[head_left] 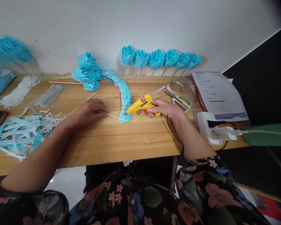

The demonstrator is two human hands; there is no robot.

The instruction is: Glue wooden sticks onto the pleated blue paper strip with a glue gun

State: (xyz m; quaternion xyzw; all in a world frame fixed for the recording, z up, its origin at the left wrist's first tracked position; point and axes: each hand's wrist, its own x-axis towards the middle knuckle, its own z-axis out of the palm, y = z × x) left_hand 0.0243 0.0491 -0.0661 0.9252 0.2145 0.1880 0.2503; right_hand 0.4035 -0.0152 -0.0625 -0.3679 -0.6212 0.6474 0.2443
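Observation:
My right hand (162,108) is closed round a yellow glue gun (140,105), whose nozzle points left at the near end of a curved row of folded blue pieces (123,90). My left hand (90,109) rests on the wooden table (103,140) with its fingers pinching a thin wooden stick (111,115). The stick's far tip lies at the blue row's end, just under the nozzle. The gun's black cord (175,136) runs off the table's front edge.
Several blue paper flowers on sticks (159,59) lean against the wall. Another blue bunch (89,72) lies at the back. Scissors (179,98), a tape roll (175,86), papers (219,95) and a white power strip (212,129) are to the right. Cut strips (16,132) and white loops (18,90) lie to the left.

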